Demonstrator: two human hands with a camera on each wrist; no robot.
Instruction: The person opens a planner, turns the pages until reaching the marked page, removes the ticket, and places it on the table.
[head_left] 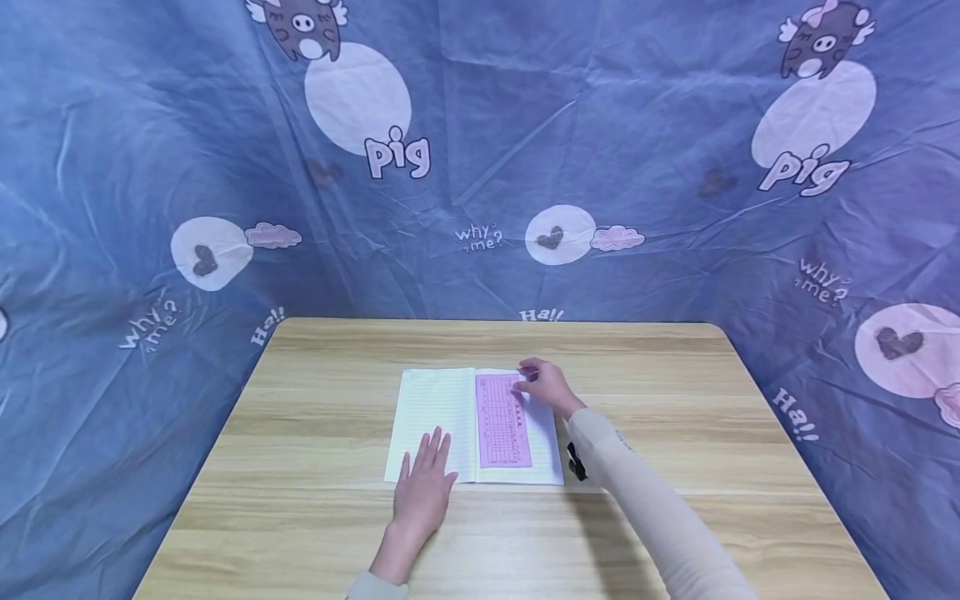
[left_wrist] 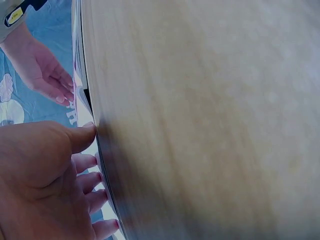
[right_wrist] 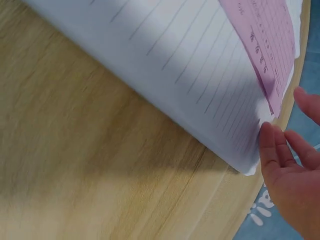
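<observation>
An open lined notebook [head_left: 437, 404] lies on the wooden table, and a pink printed slip [head_left: 498, 425] rests lengthwise on its right page. My left hand [head_left: 423, 493] lies with straight fingers across the lower part of the left page; the left wrist view shows the thumb [left_wrist: 82, 137] at the notebook's near edge. At the top right of the page, my right hand [head_left: 551, 388] is beside the slip's upper corner. In the right wrist view its fingers [right_wrist: 268, 145] are at the page's corner, with the thumb [right_wrist: 307, 104] held apart and nothing pinched between them.
The wooden table [head_left: 300, 483] extends on all sides of the notebook. A blue cloth [head_left: 480, 183] with pig prints hangs behind the table and along both sides. A black strap piece [head_left: 576, 462] shows beneath the right sleeve.
</observation>
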